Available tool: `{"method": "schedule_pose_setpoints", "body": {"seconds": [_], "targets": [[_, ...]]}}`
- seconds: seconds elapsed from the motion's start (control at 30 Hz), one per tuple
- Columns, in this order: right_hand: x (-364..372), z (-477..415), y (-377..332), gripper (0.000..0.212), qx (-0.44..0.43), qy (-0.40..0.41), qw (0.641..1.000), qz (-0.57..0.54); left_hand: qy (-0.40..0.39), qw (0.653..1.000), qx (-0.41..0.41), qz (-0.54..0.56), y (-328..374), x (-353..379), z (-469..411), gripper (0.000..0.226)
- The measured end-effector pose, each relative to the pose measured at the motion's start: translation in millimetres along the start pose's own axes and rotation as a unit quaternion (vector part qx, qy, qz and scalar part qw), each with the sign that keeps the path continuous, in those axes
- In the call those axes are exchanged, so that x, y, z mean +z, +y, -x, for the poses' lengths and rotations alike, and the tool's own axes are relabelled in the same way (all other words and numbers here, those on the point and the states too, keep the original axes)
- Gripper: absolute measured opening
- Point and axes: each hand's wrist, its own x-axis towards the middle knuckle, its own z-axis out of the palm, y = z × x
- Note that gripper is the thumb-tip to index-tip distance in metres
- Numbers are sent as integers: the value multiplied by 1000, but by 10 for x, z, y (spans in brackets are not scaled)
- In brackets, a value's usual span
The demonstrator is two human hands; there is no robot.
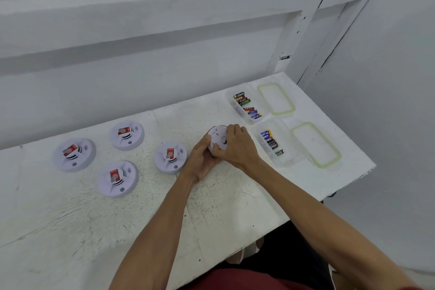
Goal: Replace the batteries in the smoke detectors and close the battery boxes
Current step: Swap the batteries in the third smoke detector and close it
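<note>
Both my hands hold one white smoke detector [218, 137] just above the table, its back side turned up. My left hand [202, 159] grips it from below and the left. My right hand [237, 146] curls over its right edge and top. Several more detectors with red labels lie face up to the left: one [170, 157] close to my left hand, another [126, 135] behind it, the others [117, 179] [74, 154] farther left. Two clear plastic boxes hold batteries, the far box [244, 103] and the near box [273, 142].
The white table [70, 219] ends at its right edge near the boxes. Two clear lids with green seals lie beside the boxes, one far [275, 99] and one near [316, 145]. A white wall runs behind the table.
</note>
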Motion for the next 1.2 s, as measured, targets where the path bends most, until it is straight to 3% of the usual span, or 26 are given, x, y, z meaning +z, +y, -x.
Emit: {"method": "schedule_pose_setpoints", "body": {"seconds": [0.4, 0.53, 0.67, 0.77, 0.93, 1.0, 1.1, 1.2], "targets": [[-79, -42, -179, 80, 83, -50, 995, -23, 26, 1000, 4, -13, -10, -35, -39, 51], [-167, -71, -15, 72, 40, -68, 996, -51, 41, 998, -10, 40, 9, -1, -20, 56], [-209, 146, 56, 91, -22, -47, 990, -134, 34, 997, -5, 62, 40, 39, 10, 60], [-169, 245, 85, 79, -69, -62, 984, -152, 40, 996, -12, 81, 41, 3, -1, 74], [-168, 185, 245, 55, -96, -63, 975, -190, 61, 996, -27, 63, 24, -42, -31, 65], [-230, 167, 242, 47, -70, -45, 973, -216, 72, 996, -32, 50, 53, -15, -29, 57], [-324, 162, 194, 35, 54, -7, 964, -260, 70, 996, -38, 41, 34, -52, -30, 43], [-358, 146, 181, 41, 148, -14, 924, -352, 26, 999, -20, -21, 16, -52, -49, 56]]}}
